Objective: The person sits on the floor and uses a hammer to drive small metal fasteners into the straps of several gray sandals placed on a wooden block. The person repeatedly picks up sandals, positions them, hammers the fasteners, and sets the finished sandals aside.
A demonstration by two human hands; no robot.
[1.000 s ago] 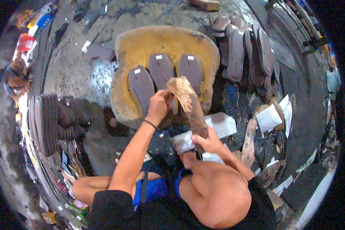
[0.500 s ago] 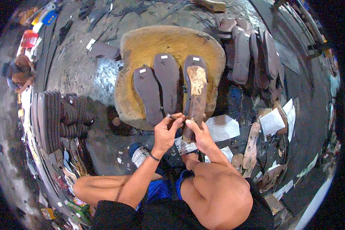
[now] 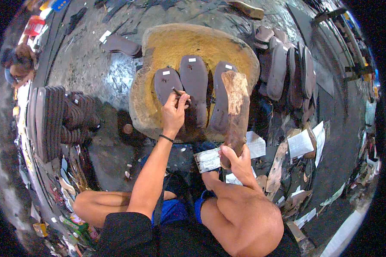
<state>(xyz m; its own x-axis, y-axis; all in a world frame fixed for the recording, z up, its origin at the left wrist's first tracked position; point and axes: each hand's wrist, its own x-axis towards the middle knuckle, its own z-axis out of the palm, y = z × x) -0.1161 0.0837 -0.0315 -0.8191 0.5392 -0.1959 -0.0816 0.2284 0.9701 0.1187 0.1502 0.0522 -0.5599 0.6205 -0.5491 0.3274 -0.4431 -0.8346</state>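
Observation:
Three dark brown shoe soles lie side by side on a broad wooden block [image 3: 167, 36], each with a small white label near its far end. My left hand [image 3: 174, 113] is closed round a short dark rod, perhaps a punch [image 3: 176, 91], above the left sole [image 3: 165, 81] and close to the middle sole [image 3: 194, 79]. Dark marks show near the labels of these two soles. A rough wooden club [image 3: 237, 107] is gripped at its near end by my right hand [image 3: 240, 165]. The club's wide end hides part of the right sole [image 3: 218, 113].
Stacked brown soles [image 3: 49, 124] stand at left, and more soles [image 3: 276, 70] are piled right of the block. A single sole [image 3: 121, 46] lies at far left of the block. Paper sheets [image 3: 300, 143] and scraps litter the right floor. Another person [image 3: 21, 64] sits at far left.
My left hand has moved forward and left with the rod, from beside the club to above the left sole. My right hand and the club have shifted right and nearer me.

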